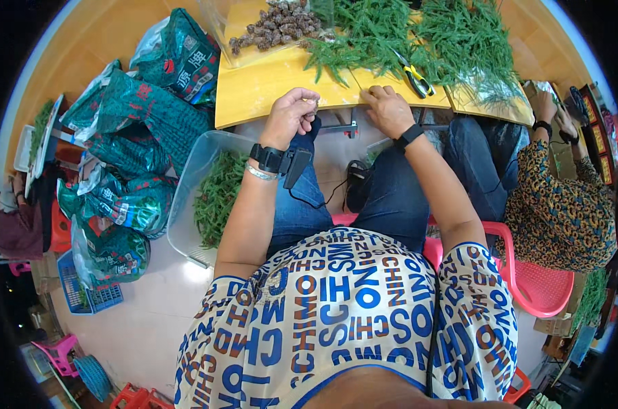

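Item: seated sorting station, head view.

Left hand (290,116): fingers curled together, pinching a small pale piece (312,102) at the fingertips, just off the near edge of the yellow table (254,92); what the piece is cannot be told.

Right hand (387,109): lies palm down, fingers loosely together, on the table edge, touching the nearest green sprigs (363,41); whether it grips any cannot be told.

Risks, as judged: the pinched piece sits past the table edge, so a loosened pinch would likely drop it toward the lap or floor. The scissors (415,78) lie just beside the right hand, blades among the sprigs; a careless sweep could nick a finger.

Materials: sprigs feathery, fine-needled, heaped loosely; brown knobbly lumps (278,27) in a clear tray; clear rigid plastic bin (200,198) of more greens by the left knee; glossy crinkled green bags (145,116); smooth red plastic chair (541,286).
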Tool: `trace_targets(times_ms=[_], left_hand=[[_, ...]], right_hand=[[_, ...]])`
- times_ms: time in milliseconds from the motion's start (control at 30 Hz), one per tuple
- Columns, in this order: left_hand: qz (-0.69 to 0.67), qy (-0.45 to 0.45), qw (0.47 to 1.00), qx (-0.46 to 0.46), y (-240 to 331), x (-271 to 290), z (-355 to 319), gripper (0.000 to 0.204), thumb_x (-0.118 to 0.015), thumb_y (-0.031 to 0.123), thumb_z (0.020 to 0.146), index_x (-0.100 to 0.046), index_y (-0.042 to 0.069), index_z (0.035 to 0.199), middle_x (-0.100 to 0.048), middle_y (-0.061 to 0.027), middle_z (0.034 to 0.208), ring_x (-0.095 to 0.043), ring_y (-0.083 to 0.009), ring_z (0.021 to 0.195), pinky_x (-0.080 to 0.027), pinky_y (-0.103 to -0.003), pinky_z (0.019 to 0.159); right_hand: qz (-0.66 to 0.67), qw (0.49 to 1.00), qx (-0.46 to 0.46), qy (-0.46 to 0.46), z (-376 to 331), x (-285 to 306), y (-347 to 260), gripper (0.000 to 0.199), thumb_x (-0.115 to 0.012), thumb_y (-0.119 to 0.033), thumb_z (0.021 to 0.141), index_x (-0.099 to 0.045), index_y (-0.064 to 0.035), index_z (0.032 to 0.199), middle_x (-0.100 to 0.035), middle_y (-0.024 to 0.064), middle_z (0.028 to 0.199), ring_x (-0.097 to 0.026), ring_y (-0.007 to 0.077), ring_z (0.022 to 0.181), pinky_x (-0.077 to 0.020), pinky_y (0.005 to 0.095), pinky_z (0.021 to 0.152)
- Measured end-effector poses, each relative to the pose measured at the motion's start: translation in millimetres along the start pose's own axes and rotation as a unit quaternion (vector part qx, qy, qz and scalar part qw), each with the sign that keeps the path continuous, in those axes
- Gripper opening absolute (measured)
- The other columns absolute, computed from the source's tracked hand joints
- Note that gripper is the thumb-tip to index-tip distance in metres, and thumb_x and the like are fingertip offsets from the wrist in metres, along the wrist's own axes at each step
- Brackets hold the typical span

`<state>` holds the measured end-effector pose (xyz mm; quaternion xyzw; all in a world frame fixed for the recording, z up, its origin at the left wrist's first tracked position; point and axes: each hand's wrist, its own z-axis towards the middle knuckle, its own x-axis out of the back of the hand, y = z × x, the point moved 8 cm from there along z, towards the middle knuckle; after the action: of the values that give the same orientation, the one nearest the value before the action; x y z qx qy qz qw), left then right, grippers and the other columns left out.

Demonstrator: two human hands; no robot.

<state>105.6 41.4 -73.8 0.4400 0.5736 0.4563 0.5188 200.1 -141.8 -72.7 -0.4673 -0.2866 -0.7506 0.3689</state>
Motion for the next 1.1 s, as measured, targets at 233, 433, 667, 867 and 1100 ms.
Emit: trace_targets(times_ms=[233,433,667,867,1100], left_hand=[[0.027,-0.002,0.999,0.022,-0.1,-11.2,-2.4,0.024,-0.054,0.019,0.091,-0.059,0.002,0.108,-0.056,-0.0014,0.075,-0.053,-0.0071,0.055,-0.044,-0.019,0.047],[-0.004,-0.020,1.000,0.013,-6.1,-15.3,-0.3,0.025,-0.056,0.020,0.091,-0.060,0.002,0.108,-0.057,-0.0017,0.076,-0.054,-0.0082,0.057,-0.045,-0.020,0.050],[-0.053,-0.020,0.998,0.026,-20.5,-10.7,5.3,0.025,-0.057,0.019,0.091,-0.061,0.001,0.107,-0.059,-0.0028,0.077,-0.057,-0.0105,0.060,-0.047,-0.021,0.053],[-0.072,-0.018,0.997,0.031,-23.1,-9.3,5.6,0.023,-0.057,0.019,0.090,-0.062,0.002,0.104,-0.058,-0.0017,0.076,-0.056,-0.0101,0.059,-0.047,-0.022,0.052],[-0.074,-0.013,0.997,0.024,-20.9,-12.0,5.1,0.023,-0.057,0.020,0.089,-0.062,0.003,0.105,-0.058,-0.0005,0.076,-0.056,-0.0086,0.058,-0.045,-0.020,0.051]], right_hand=[[0.006,0.999,-0.018,0.029,3.8,0.9,4.2,0.026,-0.057,-0.011,0.078,-0.061,-0.0124,0.104,-0.059,0.0061,0.094,-0.058,0.0260,0.090,-0.0502,0.0385,0.077],[-0.006,1.000,-0.006,-0.001,9.0,-2.3,7.6,0.035,-0.068,-0.013,0.075,-0.063,-0.0102,0.109,-0.060,0.0066,0.099,-0.057,0.0266,0.095,-0.0492,0.0365,0.083],[0.030,0.999,0.019,-0.006,4.7,-5.2,8.3,0.033,-0.066,-0.013,0.077,-0.063,-0.0080,0.109,-0.061,0.0080,0.104,-0.057,0.0265,0.097,-0.0489,0.0363,0.084],[0.058,0.996,0.040,0.052,1.5,1.6,12.8,0.025,-0.064,-0.011,0.080,-0.066,-0.0075,0.104,-0.065,0.0090,0.099,-0.060,0.0270,0.091,-0.0504,0.0368,0.080],[0.106,0.973,-0.130,0.161,-9.1,28.6,64.2,0.018,-0.062,-0.010,0.085,-0.066,-0.0056,0.102,-0.067,0.0091,0.086,-0.065,0.0210,0.077,-0.0528,0.0345,0.069]])
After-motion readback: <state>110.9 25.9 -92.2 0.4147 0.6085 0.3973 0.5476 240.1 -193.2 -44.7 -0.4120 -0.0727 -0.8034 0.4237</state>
